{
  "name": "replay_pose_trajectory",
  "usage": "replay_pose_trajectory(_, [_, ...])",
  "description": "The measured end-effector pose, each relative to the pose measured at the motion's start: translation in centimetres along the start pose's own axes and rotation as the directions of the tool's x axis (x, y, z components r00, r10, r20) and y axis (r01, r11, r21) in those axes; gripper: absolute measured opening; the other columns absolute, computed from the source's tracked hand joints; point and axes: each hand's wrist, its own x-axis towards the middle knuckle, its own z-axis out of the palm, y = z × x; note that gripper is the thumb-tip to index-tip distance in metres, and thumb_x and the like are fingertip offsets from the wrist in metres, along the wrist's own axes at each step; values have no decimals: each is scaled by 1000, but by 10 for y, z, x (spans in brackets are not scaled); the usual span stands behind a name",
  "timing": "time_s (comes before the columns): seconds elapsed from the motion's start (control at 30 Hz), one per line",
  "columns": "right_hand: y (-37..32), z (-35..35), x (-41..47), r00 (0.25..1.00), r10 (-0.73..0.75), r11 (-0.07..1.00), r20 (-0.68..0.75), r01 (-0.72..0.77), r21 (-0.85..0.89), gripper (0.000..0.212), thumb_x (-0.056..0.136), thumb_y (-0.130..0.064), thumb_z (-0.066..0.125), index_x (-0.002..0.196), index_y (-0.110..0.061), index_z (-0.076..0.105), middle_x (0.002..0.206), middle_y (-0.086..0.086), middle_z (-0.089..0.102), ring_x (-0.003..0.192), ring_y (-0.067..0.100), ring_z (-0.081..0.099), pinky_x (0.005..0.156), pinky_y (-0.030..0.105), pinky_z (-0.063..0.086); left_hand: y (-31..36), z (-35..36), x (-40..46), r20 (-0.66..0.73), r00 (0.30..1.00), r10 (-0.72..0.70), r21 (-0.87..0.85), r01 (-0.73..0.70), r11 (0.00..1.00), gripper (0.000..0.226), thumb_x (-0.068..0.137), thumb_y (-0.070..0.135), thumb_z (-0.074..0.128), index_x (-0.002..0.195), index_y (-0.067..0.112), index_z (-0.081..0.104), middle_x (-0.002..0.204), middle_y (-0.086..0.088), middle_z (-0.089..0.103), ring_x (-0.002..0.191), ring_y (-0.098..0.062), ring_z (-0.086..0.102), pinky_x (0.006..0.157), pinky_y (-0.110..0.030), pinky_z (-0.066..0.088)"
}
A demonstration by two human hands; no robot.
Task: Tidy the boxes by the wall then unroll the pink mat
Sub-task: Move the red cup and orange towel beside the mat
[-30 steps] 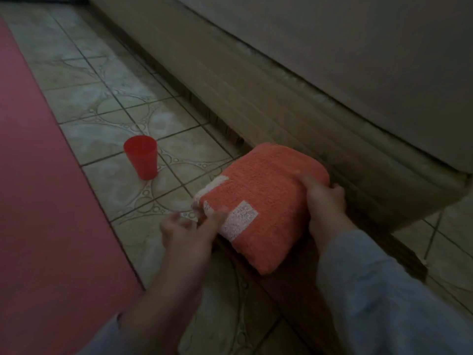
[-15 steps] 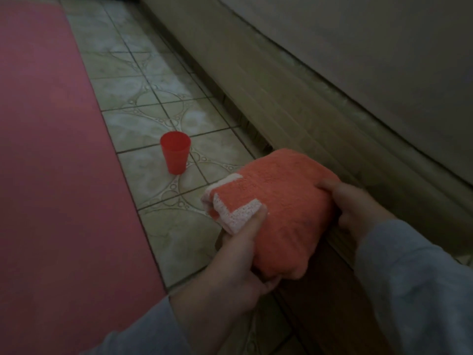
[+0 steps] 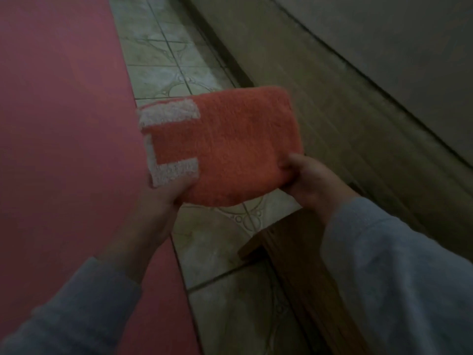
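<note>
A folded orange towel is held clear of the tiled floor, gripped at its near corners by the left hand and right hand, apparently for carrying. The pink mat is laid flat alongside. No boxes are seen.

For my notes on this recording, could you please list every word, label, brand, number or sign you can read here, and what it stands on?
None can be read.
Folded orange towel, held by the left hand and right hand: only white woven blocks, which spell nothing legible.
Pink mat, floor tiles, wall: no text.
</note>
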Motion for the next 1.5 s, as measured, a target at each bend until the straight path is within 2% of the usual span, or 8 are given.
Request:
replay_pose_trajectory(0.2, [26,0,29,997,82,869,-2,-73,-490,52,73,12,56,119,-11,54,99,9,63,80,22,60,60,26,49,-50,-64,13,17,999,-34,196,30,980,43,66,5,72,104,26,72,104,2,73,96,-17,69,80,-30,54])
replay_pose_trajectory(0.57, [67,18,50,993,94,-99,-65,-56,-993,33,94,-12,48,124,-1,55,127,18,56,113,33,56,74,32,42,-78,-94,18,-42,990,-133,515,135,846,66,59,16,82,120,26,58,114,5,70,104,-9,66,85,-23,54])
replay_pose_trajectory(0.7, [72,20,51,983,-128,18,-128,-127,-992,36,93,-20,48,126,-7,54,128,15,56,115,31,55,85,32,44,-81,-78,24,-63,995,-75,582,97,807,64,61,6,79,115,26,50,90,17,73,80,7,65,68,-8,50])
replay_pose_trajectory(0.87, [74,31,41,998,63,-165,13,23,-986,45,88,-27,53,129,-8,52,133,17,52,119,32,52,99,39,44,-77,-72,38,-233,970,-67,604,198,772,68,79,25,72,134,13,33,117,1,53,84,6,52,62,-9,42])
replay_pose_trajectory(1.1, [81,51,22,997,-10,-236,82,77,-969,60,91,-25,49,146,-17,29,151,15,25,136,40,27,107,53,33,-83,-50,41,-294,955,32,709,195,677,98,76,28,75,146,12,8,142,-8,41,114,-13,44,91,-25,33])
replay_pose_trajectory(1.23, [84,57,18,990,136,-217,38,67,-974,69,92,-20,53,150,-13,17,156,18,10,141,46,12,111,56,24,-80,-51,30,-134,985,110,949,96,299,120,51,54,82,144,42,7,154,-15,6,139,-30,19,108,-35,23])
replay_pose_trajectory(1.33, [71,52,14,996,-69,-112,54,46,-993,52,91,-24,53,141,-14,40,149,14,33,135,35,33,107,47,35,-80,-59,27,79,993,85,995,-84,55,126,34,64,83,140,55,13,155,-7,-21,144,-33,-3,114,-47,13])
replay_pose_trajectory(1.5, [46,8,-13,859,-489,-59,149,138,-989,57,86,-34,52,138,-16,42,153,7,30,144,27,13,113,51,12,-91,-50,33,77,997,7,996,-77,43,119,38,63,83,143,40,31,155,-10,-23,145,-32,-10,118,-39,6])
